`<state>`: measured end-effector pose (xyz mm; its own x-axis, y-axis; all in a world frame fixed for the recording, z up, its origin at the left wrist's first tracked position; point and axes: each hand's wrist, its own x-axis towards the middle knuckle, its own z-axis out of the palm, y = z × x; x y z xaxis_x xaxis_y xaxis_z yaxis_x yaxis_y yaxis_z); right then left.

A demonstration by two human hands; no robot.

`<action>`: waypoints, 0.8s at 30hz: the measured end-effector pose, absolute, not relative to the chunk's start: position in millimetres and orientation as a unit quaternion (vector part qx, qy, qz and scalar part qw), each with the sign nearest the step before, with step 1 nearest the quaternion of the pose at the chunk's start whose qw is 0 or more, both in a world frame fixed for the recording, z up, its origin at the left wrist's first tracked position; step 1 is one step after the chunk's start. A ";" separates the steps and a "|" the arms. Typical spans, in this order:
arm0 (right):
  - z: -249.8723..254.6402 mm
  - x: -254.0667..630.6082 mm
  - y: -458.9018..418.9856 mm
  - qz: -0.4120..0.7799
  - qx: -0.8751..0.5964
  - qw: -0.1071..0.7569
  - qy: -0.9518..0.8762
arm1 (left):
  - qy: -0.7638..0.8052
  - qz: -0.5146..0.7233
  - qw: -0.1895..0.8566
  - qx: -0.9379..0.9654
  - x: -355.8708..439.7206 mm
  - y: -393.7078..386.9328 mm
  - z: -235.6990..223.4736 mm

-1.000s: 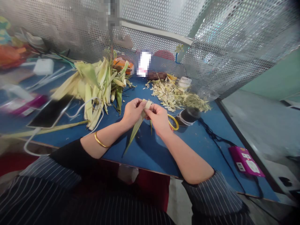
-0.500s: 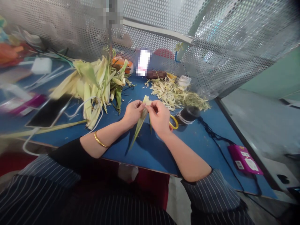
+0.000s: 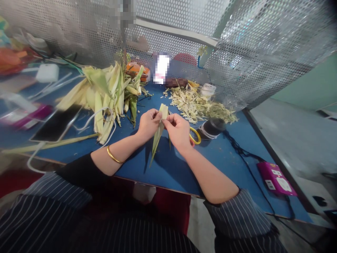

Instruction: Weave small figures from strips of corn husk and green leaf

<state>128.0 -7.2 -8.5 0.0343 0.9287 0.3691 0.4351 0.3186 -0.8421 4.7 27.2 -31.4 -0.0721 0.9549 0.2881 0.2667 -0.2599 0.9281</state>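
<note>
Between my two hands is a pale green corn husk (image 3: 158, 135), its tapered end hanging down over the table and its broad end sticking up above the fingers. My left hand (image 3: 149, 123) pinches it from the left side. From the right, my right hand (image 3: 177, 129) presses thumb and finger on the husk close to the left fingertips. A second thin green strip hangs by the right fingers; where it attaches is hidden. Just beyond the right wrist lie scissors with yellow handles (image 3: 195, 136), partly covered by that hand.
Corn husks (image 3: 105, 91) are heaped at the left behind a phone (image 3: 56, 123) with a white cable. Shredded husk pieces (image 3: 189, 102) lie at the back right, near a dark spool (image 3: 212, 127) wound with white string. A magenta box (image 3: 276, 178) sits at the right edge. Perforated metal panels (image 3: 173, 31) close off the back.
More of the husk's broad end shows above the fingers, and its hanging tip has swung slightly right. My left hand has shifted a little left; both hands keep their pinch.
</note>
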 end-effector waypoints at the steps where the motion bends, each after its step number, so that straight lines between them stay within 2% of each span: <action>1: -6.1 127.6 -9.3 0.228 -0.521 0.488 -0.662 | 0.512 0.522 0.324 0.600 4.0 28.1 -32.4; 4: -2.6 126.2 -12.5 0.207 -0.507 0.479 -0.686 | 0.514 0.524 0.314 0.602 2.3 29.6 -32.6; 10: -13.1 125.7 -6.1 0.313 -0.523 0.444 -0.656 | 0.534 0.526 0.283 0.599 0.9 29.7 -28.4; 16: -8.1 122.7 -12.6 0.245 -0.520 0.480 -0.663 | 0.514 0.532 0.286 0.609 -0.7 33.1 -33.1; 24: -6.4 120.1 -13.7 0.306 -0.521 0.452 -0.656 | 0.531 0.540 0.278 0.591 -1.7 35.4 -30.5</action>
